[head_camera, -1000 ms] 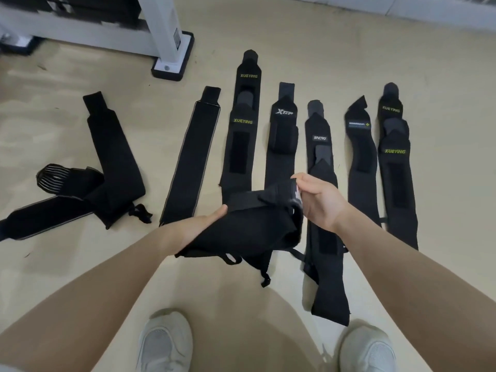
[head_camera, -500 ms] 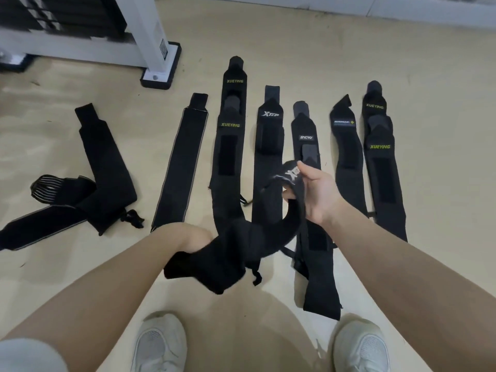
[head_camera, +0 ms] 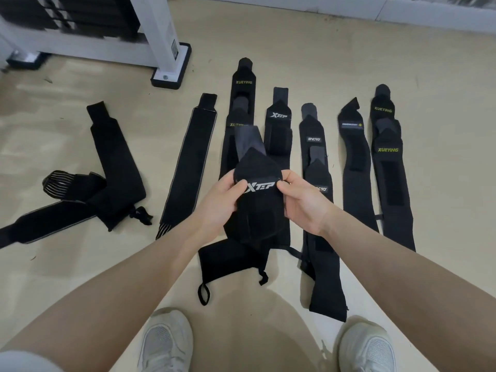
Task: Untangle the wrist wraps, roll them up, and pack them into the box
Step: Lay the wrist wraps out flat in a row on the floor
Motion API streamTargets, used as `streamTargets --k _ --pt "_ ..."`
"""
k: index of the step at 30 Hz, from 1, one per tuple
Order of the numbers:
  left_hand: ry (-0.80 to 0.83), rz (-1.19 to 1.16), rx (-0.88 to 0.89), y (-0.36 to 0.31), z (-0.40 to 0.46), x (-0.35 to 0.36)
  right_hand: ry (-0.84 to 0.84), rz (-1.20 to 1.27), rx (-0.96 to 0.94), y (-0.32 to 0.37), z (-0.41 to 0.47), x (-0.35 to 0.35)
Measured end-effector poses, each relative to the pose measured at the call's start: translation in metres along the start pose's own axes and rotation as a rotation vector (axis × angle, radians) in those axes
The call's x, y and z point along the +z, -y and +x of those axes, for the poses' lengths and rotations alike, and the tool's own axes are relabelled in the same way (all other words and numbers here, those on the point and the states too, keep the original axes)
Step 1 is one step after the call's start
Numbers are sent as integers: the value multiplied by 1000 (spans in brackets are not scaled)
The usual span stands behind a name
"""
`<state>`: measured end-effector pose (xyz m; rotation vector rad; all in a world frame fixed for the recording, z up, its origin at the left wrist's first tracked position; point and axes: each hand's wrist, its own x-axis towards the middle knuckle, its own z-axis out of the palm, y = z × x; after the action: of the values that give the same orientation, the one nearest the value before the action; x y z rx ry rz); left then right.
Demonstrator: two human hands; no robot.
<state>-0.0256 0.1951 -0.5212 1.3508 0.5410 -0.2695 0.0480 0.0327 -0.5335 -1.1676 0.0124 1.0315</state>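
Left hand [head_camera: 218, 201], right hand [head_camera: 302, 202] pinch black wrist wrap [head_camera: 257, 202] by logo, above row of wraps [head_camera: 357, 181] on floor [head_camera: 308, 55].

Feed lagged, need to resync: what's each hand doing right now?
Left hand: pinching the XTEP wrist wrap at its left edge.
Right hand: pinching the same wrap at its right edge.

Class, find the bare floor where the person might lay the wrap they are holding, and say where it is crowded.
Bare beige floor lies right of the outermost black XUEYING wrap. Another patch lies between the grey-edged black strap and the tangled black wraps on the left. It is crowded in the middle row: the black XTEP wrap in both hands hangs above close-set straps.
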Motion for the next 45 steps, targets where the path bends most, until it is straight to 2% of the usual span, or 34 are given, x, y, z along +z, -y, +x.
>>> streamTargets --k 7,10,12,14,16,19,23,25,29,33,36,39,42,45 --pt "-16 99 5 -5 5 3 -148 -63 38 3 3 7" --pt "-98 208 9 -10 10 5 -171 -126 109 -1 1 3" --pt "-95 203 -53 -11 15 6 -190 -113 85 0 1 -1" --pt "33 86 -224 -12 17 7 -251 -10 21 8 2 -4" --pt "182 96 -341 -9 19 10 -351 17 -20 18 6 -10" --pt "330 263 -372 -3 23 15 -476 -36 -38 30 17 -26" --pt "469 404 -438 3 34 27 -566 15 -62 45 34 -48" --pt "448 281 -506 3 37 40 -596 -102 -75 44 43 -57" --pt "388 -121 -700 6 31 66 -640 -325 -52 27 60 -64" --pt "317 -294 -727 9 37 68 -628 -503 -52 12 89 -69" --pt "127 -274 -674 21 65 55 -693 -505 -56 3 108 -79" --pt "-25 -90 -585 37 94 44 -727 -389 23 -3 125 -94" --pt "-31 -39 -515 47 112 41 -644 -422 -11 3 145 -102" --pt "53 78 -462 54 119 46 -551 -549 -97 17 165 -106"
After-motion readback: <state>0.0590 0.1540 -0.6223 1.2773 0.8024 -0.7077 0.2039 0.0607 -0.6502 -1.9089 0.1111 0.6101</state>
